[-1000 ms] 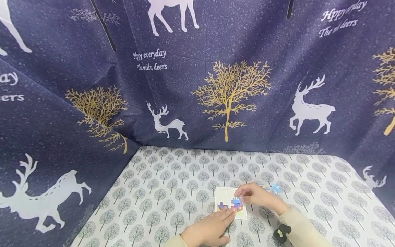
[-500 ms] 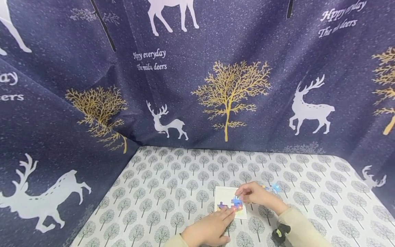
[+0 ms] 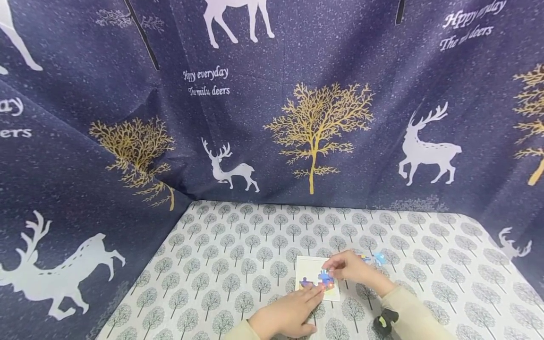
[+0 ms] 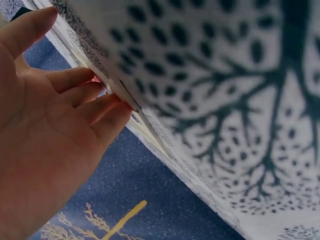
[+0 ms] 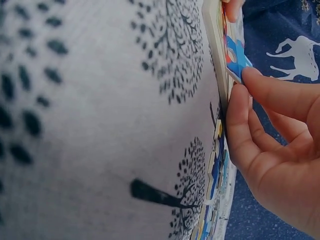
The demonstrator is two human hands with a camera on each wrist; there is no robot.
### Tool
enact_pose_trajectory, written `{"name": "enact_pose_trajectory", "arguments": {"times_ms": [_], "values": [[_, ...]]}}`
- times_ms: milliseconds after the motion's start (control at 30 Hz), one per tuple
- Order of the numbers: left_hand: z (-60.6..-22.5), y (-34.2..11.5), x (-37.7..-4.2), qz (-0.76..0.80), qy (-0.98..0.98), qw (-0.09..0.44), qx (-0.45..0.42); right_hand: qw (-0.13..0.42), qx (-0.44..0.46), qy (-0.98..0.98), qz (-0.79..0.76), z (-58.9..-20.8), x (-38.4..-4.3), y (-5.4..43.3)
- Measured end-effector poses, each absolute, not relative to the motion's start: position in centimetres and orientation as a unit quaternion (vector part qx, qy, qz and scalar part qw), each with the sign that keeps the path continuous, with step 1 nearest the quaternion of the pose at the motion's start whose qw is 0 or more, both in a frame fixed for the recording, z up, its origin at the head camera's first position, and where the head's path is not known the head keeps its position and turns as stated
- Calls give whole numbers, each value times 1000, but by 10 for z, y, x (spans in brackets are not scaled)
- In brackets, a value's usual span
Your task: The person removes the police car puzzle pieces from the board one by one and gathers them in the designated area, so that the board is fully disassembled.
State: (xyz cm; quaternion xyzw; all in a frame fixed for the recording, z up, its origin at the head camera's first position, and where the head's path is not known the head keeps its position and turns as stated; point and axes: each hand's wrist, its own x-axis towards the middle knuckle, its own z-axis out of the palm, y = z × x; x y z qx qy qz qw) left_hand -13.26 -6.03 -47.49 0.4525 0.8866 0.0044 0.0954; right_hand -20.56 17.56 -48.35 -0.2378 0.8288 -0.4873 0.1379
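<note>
A white puzzle board lies on the cloth, its lower part bearing joined puzzle pieces in red, yellow and purple. My right hand pinches a blue puzzle piece between thumb and forefinger at the board's right side. In the right wrist view this piece looks tilted, its edge lifted off the board. My left hand rests with straight fingers on the near part of the board, covering some pieces. The left wrist view has those fingertips along the board's edge.
Loose puzzle pieces lie on the cloth beyond my right hand, partly hidden by it. A tree-patterned white cloth covers the table. Dark blue curtains with deer stand behind and at the sides. A black device sits at my right wrist.
The blue piece in my right hand has shifted and turned very slightly over the same spot. My left hand stays where it was on the board.
</note>
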Motion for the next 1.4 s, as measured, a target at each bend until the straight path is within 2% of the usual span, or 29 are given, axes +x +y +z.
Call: {"name": "enact_pose_trajectory", "arguments": {"times_ms": [367,733,867,1000,1167,1400], "values": [[-478,-52,-132,-13,893,94,439,133,-237,840,-470,-483,-207,177],[-473,-49,-130,-1,899,107,424,148,-167,821,-526,-486,-204,175],[-473,-48,-129,-7,901,105,422,130,-141,820,-540,-484,-206,177],[-474,-49,-130,-8,900,108,423,117,-127,816,-552,-477,-210,183],[-476,-50,-133,-8,896,110,430,140,-128,804,-563,-468,-213,195],[-476,-50,-132,-9,897,105,430,137,-117,794,-581,-470,-215,219]]}}
